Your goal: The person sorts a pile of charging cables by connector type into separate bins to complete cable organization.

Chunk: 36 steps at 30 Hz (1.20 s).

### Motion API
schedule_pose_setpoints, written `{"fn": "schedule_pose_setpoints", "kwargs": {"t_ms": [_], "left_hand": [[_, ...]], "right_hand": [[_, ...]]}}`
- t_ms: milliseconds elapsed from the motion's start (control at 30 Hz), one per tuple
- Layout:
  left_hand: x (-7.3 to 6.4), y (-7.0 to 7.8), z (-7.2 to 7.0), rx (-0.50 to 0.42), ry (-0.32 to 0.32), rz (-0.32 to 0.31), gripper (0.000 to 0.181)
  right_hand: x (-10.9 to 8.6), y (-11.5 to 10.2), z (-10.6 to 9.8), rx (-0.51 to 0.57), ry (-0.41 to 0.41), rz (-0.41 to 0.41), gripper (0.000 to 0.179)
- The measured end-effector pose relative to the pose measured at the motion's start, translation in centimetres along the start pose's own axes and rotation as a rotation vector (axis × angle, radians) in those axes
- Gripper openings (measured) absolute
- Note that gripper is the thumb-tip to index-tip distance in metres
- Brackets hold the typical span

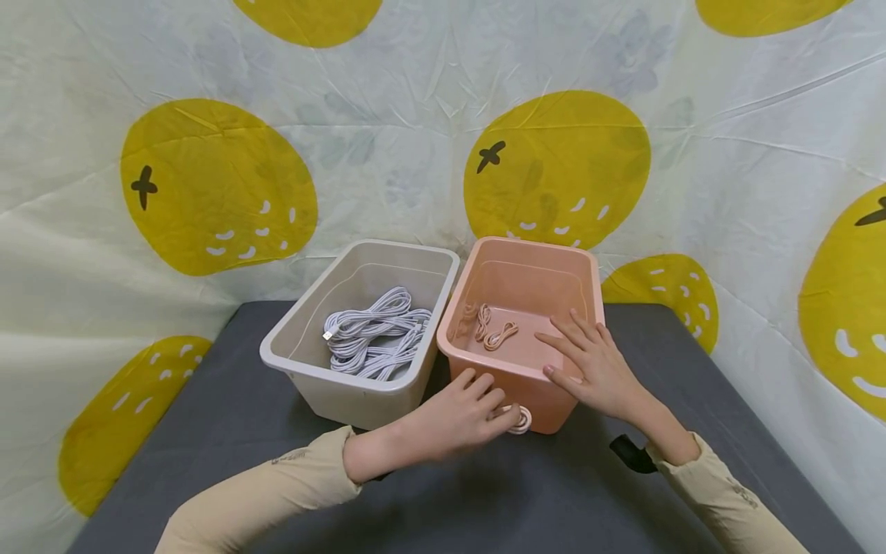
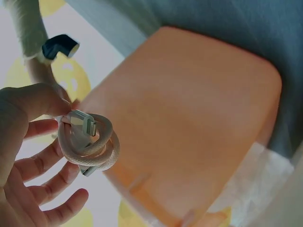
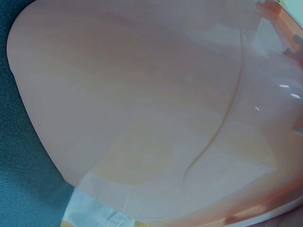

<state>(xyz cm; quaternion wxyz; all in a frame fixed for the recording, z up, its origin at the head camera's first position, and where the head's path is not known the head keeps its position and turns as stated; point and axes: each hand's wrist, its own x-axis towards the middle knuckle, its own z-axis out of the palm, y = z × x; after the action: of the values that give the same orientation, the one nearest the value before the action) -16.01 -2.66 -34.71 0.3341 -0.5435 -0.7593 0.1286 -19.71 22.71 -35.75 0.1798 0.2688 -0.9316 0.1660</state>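
My left hand (image 1: 460, 412), in front of the pink bin (image 1: 588, 285), pinches a coiled charging cable (image 1: 521, 420) between thumb and index finger. In the left wrist view the pale pink coil (image 2: 111, 151) hangs from the fingertips, its metal connector (image 2: 90, 126) showing, while the other fingers are spread. My right hand (image 1: 595, 369) lies over the bin's front right rim with its fingers spread, holding nothing. Two small bundled pink cables (image 1: 500, 336) lie on that bin's floor, towards the left. The right wrist view is filled mostly by the bin's wall (image 3: 118, 104).
Left of the pink bin stands a beige bin (image 1: 325, 386) with several bundled white cables (image 1: 377, 331) piled inside. Both bins sit side by side on a dark grey table (image 1: 228, 431). A white curtain (image 1: 388, 92) with yellow fruit prints hangs behind.
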Motion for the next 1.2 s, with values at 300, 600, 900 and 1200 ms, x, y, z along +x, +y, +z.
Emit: {"fn": "schedule_pose_setpoints", "kwargs": {"t_ms": [300,600,900,1200], "left_hand": [[-0.1,-2.3,-2.5,-0.018,0.012,-0.019,0.026],[1.0,-4.7,-4.7,-0.017,0.062,-0.009,0.029],[2.3,-7.2,-5.1,0.031,0.064,-0.004,0.029],[4.2,-10.5,-4.2,0.092,0.076,0.018,0.021]], "right_hand": [[0.0,0.1,-0.1,0.008,-0.004,0.003,0.049],[-0.1,0.1,0.0,0.005,-0.001,-0.01,0.049],[-0.2,0.1,0.0,-0.004,-0.015,-0.018,0.049],[-0.1,0.1,-0.1,0.004,-0.023,-0.012,0.049]]}}
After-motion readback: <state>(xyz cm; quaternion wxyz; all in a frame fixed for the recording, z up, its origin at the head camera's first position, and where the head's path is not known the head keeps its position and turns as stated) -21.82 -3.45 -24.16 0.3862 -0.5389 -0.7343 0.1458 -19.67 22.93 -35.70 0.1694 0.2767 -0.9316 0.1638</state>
